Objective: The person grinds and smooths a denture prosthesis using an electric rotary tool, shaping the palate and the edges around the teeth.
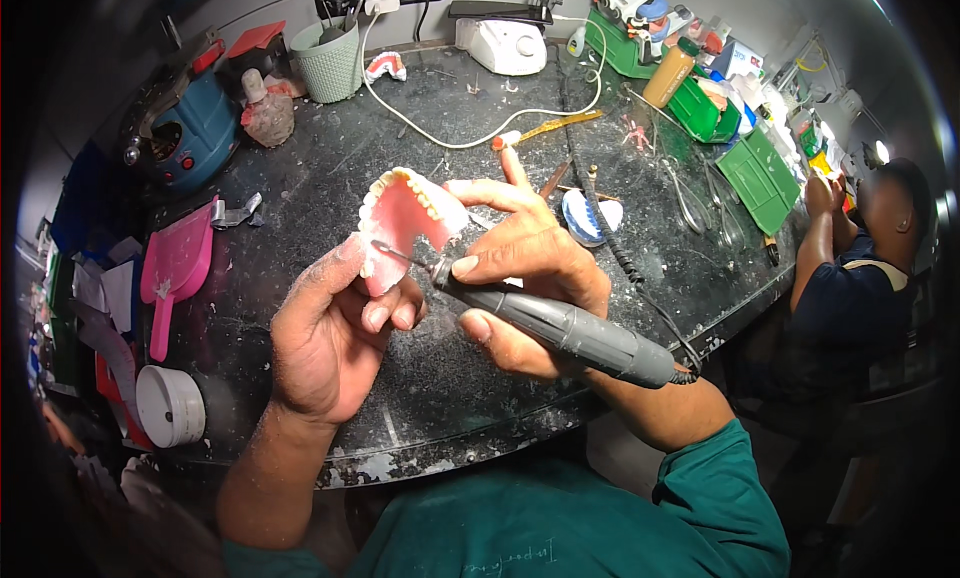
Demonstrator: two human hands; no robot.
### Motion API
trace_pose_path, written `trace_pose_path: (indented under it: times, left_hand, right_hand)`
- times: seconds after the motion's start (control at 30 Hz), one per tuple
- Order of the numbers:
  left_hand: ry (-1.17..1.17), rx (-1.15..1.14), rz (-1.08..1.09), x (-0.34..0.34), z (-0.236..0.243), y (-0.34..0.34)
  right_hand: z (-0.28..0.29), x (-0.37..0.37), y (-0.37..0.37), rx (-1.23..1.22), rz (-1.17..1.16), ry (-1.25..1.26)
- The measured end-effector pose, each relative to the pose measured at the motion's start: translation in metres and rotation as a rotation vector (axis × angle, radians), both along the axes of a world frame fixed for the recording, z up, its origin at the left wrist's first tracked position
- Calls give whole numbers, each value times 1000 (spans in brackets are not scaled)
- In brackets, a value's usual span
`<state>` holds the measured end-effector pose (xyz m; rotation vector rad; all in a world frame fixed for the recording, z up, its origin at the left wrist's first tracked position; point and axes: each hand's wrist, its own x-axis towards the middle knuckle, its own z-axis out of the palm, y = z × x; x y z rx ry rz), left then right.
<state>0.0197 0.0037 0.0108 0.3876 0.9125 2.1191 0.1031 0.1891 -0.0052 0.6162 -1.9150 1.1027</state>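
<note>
A pink denture (385,223) with a row of cream teeth is pinched in my left hand (330,348) by its lower left end, raised above the bench. My right hand (540,268) wraps round a black rotary handpiece (590,336), its tail toward the lower right. The thin metal bur (388,248) at its front lies against or just over the pink base near my left thumb; exact contact is hard to tell. Fine pale dust coats my left fingers. From the handpiece's rear a coiled black cord (630,268) runs up the bench.
The dusty black bench (420,418) holds a pink dustpan (180,253), a white round tub (170,406), a blue machine (190,128) and a white control box (500,48). A blue-and-white dental piece (590,220) lies beyond my right hand. Another person (850,288) sits at right.
</note>
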Motion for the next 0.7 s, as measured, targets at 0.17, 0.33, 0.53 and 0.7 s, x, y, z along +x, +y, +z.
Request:
trace_pose_path:
  times: [0.17,0.33,0.53,0.7]
  left_hand:
    - [9,-17,7,1,0,0]
    - [-8,6,-1,1,-1,1]
    - [14,7,5,2,-3,0]
    - [-19,20,12,2,-2,2]
  right_hand:
    - [-1,0,-1,-11,18,5]
    - [-3,-1,-2,-30,9,12]
    - [0,-1,-4,3,-15,44]
    - [-7,-5,-5,-41,-63,70]
